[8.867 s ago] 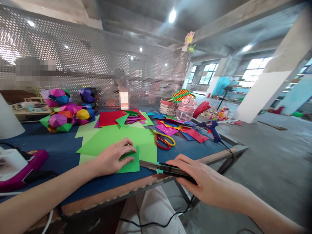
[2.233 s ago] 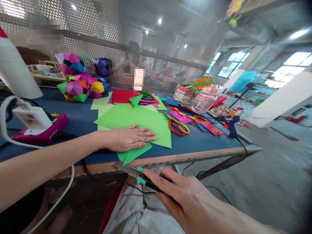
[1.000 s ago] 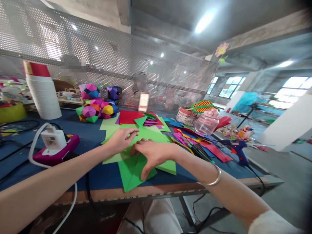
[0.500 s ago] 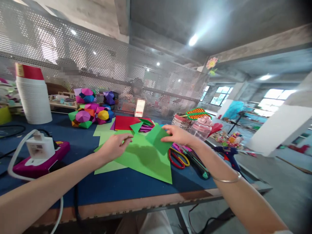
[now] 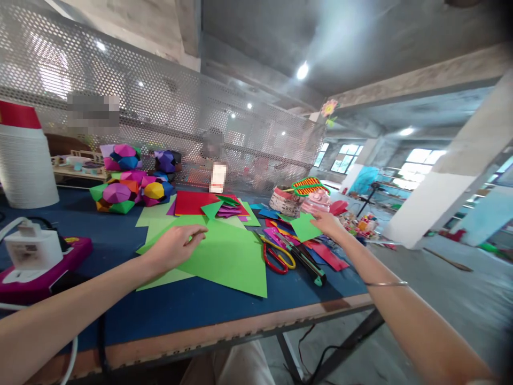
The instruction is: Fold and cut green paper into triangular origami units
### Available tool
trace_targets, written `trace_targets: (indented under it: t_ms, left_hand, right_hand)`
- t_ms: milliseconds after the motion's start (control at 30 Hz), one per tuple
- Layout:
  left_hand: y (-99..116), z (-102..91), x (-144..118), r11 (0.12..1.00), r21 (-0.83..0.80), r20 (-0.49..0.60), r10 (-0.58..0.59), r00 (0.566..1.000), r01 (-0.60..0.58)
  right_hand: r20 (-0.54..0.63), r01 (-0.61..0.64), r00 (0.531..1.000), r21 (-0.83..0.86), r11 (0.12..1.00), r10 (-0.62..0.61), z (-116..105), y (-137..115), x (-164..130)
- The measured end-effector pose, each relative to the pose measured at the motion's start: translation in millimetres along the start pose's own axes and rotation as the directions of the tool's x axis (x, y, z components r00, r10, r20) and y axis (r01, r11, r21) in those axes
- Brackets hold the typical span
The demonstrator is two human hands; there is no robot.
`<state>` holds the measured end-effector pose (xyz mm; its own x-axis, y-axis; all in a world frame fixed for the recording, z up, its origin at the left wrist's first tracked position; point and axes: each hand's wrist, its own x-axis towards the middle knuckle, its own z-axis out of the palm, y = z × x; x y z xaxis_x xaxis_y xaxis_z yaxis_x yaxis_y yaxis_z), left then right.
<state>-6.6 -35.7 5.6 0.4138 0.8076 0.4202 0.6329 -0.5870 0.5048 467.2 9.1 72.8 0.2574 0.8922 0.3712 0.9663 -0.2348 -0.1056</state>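
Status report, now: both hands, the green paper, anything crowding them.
Left hand flat on big green sheet. Right hand holds small green piece over the coloured papers. Scissors and utility knife lie between.

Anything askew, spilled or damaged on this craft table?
Nothing spilled or visibly damaged. The big green sheet under the left hand lies crooked over paler sheets, and coloured papers sprawl loosely by the scissors. The right hand holds a small green piece.

Head view: worn on the person's head, facing forward and slightly down.
Nearness: close over the near edge of the counter.
Reach: across to the mesh screen.
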Motion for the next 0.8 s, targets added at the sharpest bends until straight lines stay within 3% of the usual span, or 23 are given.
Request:
trace_targets:
  t_ms: [167, 367, 800]
  left_hand:
    - [-1, 0.2, 0, 1.0, 0.005, -0.011, 0.013, 1.0, -0.013]
    - [-1, -0.1, -1, 0.999, 0.036, 0.0, 0.019, 1.0, -0.019]
    - [-1, 1.3, -1, 0.998, 0.045, -0.009, 0.038, 0.999, -0.038]
  right_hand:
    - [0.115, -0.072, 0.989, -0.161, 0.984, 0.091, 11, 7, -2]
    - [0.074, -0.097, 0.99, -0.285, 0.954, 0.122, 8, 9, -9]
    - [0.014, -0.047, 0.999, -0.221, 0.974, 0.051, 12, 14, -6]
